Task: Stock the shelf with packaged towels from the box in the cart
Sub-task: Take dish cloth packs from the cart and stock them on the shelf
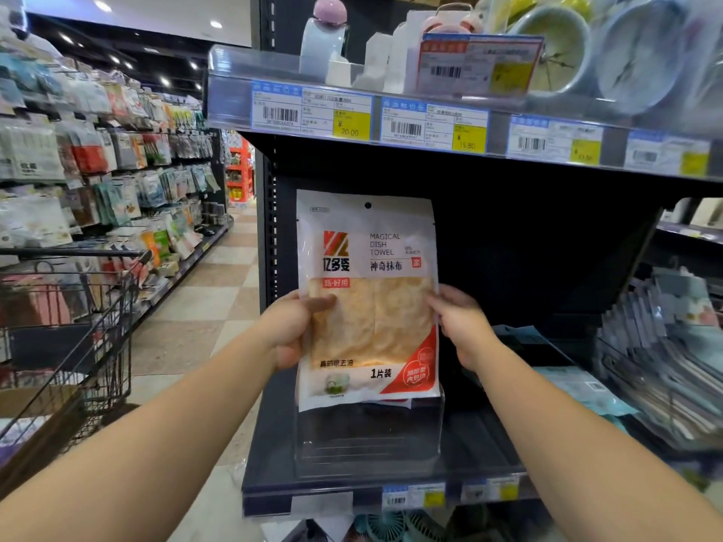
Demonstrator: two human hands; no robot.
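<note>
1. Both hands, left hand (291, 326) and right hand (459, 322), pinch the side edges of one white plastic dish-towel pack (367, 299), upright.
2. It stands at the front edge of the dark metal shelf (481, 455), in a clear plastic holder (367, 444); probably not released.
3. The wire shopping cart (78, 346) waits at left; more packs probably remain.

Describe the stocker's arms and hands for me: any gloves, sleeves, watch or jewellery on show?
Nothing worn that the head view shows. The left hand and right hand are bare, with no gloves, and no rings visible. Both forearms are uncovered from the wrists back to the frame edge: no sleeves, watch, bracelet or wristband in sight. Anything above the elbows is out of frame.
</note>
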